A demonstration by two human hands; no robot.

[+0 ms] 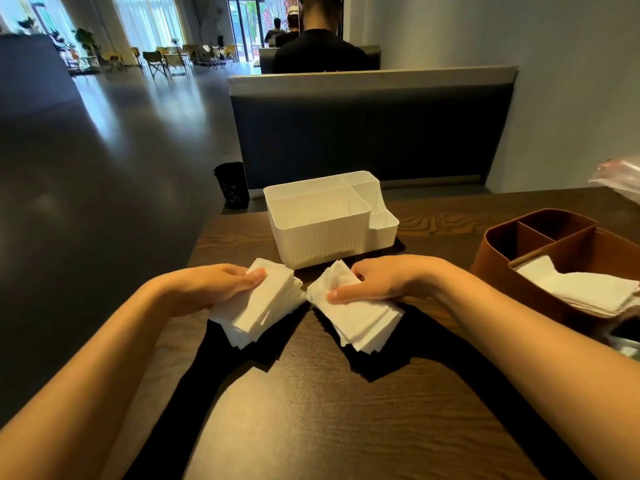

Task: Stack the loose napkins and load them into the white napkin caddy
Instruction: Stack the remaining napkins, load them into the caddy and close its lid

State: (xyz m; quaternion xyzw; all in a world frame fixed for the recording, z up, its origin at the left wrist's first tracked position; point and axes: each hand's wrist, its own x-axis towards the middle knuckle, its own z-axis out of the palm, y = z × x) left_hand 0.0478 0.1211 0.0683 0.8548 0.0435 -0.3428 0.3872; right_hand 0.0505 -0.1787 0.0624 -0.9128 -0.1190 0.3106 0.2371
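Looking down at a dark wood-grain table [311,427] from head height. Reaching in from the lower left of the frame, the left hand [211,285] grasping a fanned bundle of white napkins [259,306], thumb lying across the top sheet, other fingers curling over the far edge. Reaching in from the lower right, the right hand [377,277] grasping a second napkin bundle [356,318] the same way, thumb pressing on top. Both bundles sitting at frame centre, near corners almost touching, sheets uneven and slipping out of line, lower ends resting on or just above the tabletop; hard to tell which. Standing just beyond the hands, slightly above centre, the white napkin caddy [322,237] with ribbed walls, a large compartment and smaller ones on its right side, showing nothing inside. Sitting at the right edge of the frame, a brown divided caddy [502,251] holding more white napkins [585,289]. Showing at upper centre, a person's back [320,51] beyond a dark bench backrest [370,133].
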